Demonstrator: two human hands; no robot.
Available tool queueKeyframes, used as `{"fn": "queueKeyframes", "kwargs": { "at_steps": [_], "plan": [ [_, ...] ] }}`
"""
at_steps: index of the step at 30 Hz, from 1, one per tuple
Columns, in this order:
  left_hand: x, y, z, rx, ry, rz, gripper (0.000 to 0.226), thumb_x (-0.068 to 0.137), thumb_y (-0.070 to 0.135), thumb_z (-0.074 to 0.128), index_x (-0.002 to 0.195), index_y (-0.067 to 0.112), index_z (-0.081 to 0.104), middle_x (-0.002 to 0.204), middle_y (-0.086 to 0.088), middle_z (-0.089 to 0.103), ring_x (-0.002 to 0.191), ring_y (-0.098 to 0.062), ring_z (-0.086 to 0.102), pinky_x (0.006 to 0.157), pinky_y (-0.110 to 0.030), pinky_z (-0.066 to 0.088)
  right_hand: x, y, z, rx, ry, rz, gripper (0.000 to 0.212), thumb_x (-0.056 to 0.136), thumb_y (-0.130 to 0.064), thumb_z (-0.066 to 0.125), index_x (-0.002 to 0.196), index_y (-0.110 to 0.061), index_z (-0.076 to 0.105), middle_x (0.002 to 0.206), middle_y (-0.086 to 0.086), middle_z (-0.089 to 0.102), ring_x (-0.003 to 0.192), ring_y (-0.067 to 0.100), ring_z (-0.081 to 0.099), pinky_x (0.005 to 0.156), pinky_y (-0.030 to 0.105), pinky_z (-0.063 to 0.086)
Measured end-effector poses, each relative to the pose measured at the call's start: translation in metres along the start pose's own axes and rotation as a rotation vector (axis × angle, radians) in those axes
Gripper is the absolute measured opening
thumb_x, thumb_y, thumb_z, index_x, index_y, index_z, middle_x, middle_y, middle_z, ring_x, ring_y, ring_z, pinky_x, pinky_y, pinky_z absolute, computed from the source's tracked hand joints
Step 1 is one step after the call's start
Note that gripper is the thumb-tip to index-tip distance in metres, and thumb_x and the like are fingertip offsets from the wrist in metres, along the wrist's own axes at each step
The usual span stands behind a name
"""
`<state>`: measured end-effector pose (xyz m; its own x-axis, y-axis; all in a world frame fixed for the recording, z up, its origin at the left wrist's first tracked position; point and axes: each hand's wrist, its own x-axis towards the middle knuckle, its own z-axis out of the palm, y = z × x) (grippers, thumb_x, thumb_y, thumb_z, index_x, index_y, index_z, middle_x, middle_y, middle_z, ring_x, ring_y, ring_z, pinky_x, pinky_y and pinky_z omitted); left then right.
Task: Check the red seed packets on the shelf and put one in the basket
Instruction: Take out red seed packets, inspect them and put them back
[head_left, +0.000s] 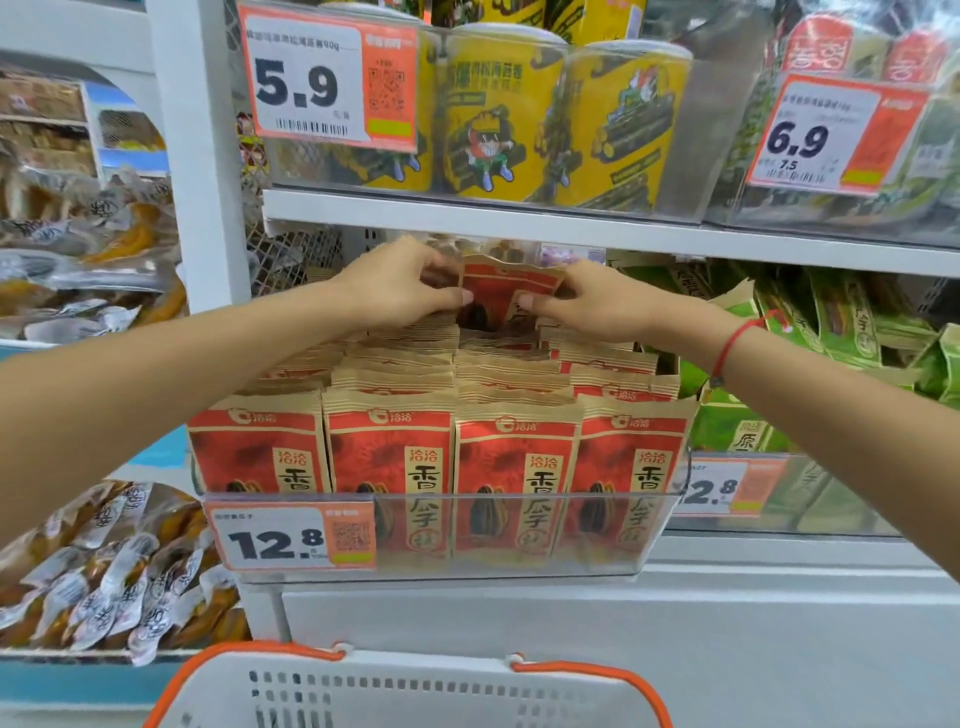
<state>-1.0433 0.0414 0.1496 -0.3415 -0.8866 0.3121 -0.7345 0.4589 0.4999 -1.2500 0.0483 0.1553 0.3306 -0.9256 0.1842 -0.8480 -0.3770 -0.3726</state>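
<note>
Red seed packet (506, 291) is standing upright at the shelf's back (basket (415, 691) waiting below); left hand (400, 283) and right hand (587, 301) are pinching its sides.

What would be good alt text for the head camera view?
Both hands, left hand and right hand, hold a red seed packet upright at the back of a shelf bin of matching packets. A white basket with orange handles waits below.
</note>
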Motion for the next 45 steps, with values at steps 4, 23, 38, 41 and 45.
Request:
{"fn": "queueKeyframes", "kwargs": {
  "at_steps": [4,23,38,41,45],
  "plan": [
    [0.008,0.002,0.005,0.228,-0.101,-0.005,0.03,0.094,0.034,0.058,0.122,0.023,0.064,0.11,0.003,0.067,0.108,-0.017,0.06,0.086,-0.029,0.046,0.008,0.002,0.006,-0.045,-0.109,0.081,0.036,0.101,-0.034,0.044,0.129,-0.015,0.054,0.117,0.004,0.061,0.107,0.022,0.056,0.094,0.029,0.042],
    [0.037,-0.004,0.016,0.359,0.12,0.026,0.03,0.092,0.045,0.058,0.112,0.027,0.071,0.118,0.003,0.068,0.103,-0.022,0.06,0.078,-0.027,0.044,0.04,0.002,0.014,-0.331,0.027,0.164,0.037,0.102,-0.03,0.037,0.13,-0.014,0.056,0.132,0.013,0.056,0.119,0.034,0.051,0.101,0.038,0.043],
    [0.055,-0.015,0.019,0.322,0.005,-0.034,0.022,0.091,0.039,0.06,0.106,0.029,0.073,0.112,0.001,0.069,0.095,-0.019,0.057,0.077,-0.023,0.041,0.057,0.003,0.024,-0.367,-0.063,0.179,0.034,0.102,-0.028,0.043,0.121,-0.009,0.063,0.122,0.013,0.06,0.095,0.024,0.049,0.077,0.029,0.038],
    [0.057,-0.018,0.024,0.391,0.074,-0.071,0.024,0.085,0.045,0.066,0.098,0.028,0.075,0.105,0.0,0.071,0.094,-0.024,0.062,0.078,-0.029,0.051,0.063,0.005,0.031,-0.372,-0.078,0.207,0.029,0.101,-0.026,0.046,0.117,-0.008,0.062,0.107,0.011,0.058,0.09,0.023,0.047,0.067,0.026,0.036],
    [0.064,-0.015,0.023,0.498,-0.043,-0.128,0.04,0.072,0.047,0.062,0.101,0.02,0.072,0.108,-0.005,0.068,0.093,-0.025,0.061,0.083,-0.038,0.056,0.072,0.005,0.038,-0.426,-0.088,0.196,0.012,0.099,-0.023,0.049,0.096,-0.013,0.055,0.096,0.009,0.052,0.086,0.023,0.047,0.058,0.026,0.037]
  ]
}}
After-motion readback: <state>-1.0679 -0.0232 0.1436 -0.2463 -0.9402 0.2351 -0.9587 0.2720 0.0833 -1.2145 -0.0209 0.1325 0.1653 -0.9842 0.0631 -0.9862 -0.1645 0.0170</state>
